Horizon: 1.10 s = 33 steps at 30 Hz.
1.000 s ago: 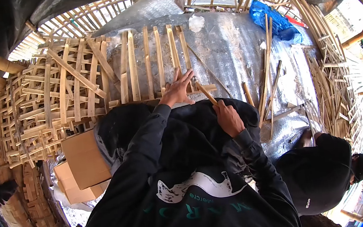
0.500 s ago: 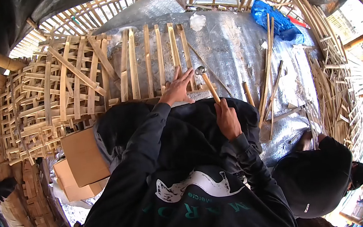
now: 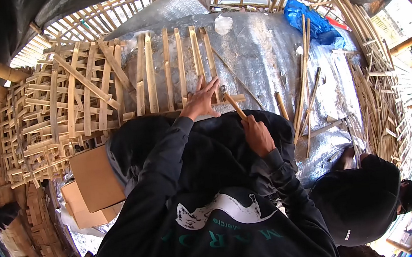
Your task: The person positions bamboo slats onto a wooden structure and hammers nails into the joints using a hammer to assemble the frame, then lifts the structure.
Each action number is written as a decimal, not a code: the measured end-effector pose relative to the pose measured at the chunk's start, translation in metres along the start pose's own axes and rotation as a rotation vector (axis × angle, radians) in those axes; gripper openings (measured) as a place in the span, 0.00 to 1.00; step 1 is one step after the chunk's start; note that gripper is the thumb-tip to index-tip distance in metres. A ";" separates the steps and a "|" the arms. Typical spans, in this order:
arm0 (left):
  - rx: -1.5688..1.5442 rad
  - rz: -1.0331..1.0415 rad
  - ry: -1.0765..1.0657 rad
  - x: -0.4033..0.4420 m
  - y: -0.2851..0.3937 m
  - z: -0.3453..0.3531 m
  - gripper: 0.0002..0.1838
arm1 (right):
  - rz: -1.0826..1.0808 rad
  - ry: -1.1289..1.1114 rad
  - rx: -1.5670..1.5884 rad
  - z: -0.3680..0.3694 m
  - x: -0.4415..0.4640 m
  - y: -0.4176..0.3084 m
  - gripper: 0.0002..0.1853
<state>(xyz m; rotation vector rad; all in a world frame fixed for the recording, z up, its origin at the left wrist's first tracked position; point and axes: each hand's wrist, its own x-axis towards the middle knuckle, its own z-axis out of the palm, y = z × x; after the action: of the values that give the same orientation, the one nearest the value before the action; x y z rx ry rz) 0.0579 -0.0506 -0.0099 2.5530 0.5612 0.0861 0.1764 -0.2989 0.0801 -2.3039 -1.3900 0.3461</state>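
Note:
My right hand (image 3: 258,135) is closed around the wooden handle of a hammer (image 3: 235,105). The metal head sits just right of my left fingertips, close to the near end of a bamboo strip (image 3: 208,51). My left hand (image 3: 202,99) lies with fingers spread over the near ends of the upright strips, at a crosswise bamboo strip (image 3: 163,114) along my lap. Several bamboo strips (image 3: 168,69) stand roughly parallel across it. Whether a nail is under the hammer head or my left fingers is hidden.
A bamboo lattice (image 3: 59,105) lies on the left, with cardboard boxes (image 3: 96,179) below it. Silver foil sheeting (image 3: 257,45) covers the floor. Loose strips (image 3: 307,75), a blue tarp (image 3: 311,23) and a bamboo pile (image 3: 380,102) are rightward. Another person (image 3: 359,199) crouches at lower right.
The hammer head has come down and slightly left, toward the strip by my left hand. My left hand stays in place.

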 end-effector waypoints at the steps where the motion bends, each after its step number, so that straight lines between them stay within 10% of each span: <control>1: 0.018 -0.041 -0.042 0.000 0.003 -0.003 0.78 | -0.008 -0.011 -0.056 -0.004 0.001 -0.001 0.14; 33: -0.040 0.109 0.124 0.008 -0.023 0.025 0.73 | -0.093 -0.046 -0.108 -0.014 0.014 -0.006 0.14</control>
<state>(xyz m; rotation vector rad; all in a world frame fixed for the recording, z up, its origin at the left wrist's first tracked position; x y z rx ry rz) 0.0612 -0.0414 -0.0430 2.5508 0.4618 0.2923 0.1836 -0.2875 0.0956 -2.3198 -1.5686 0.3035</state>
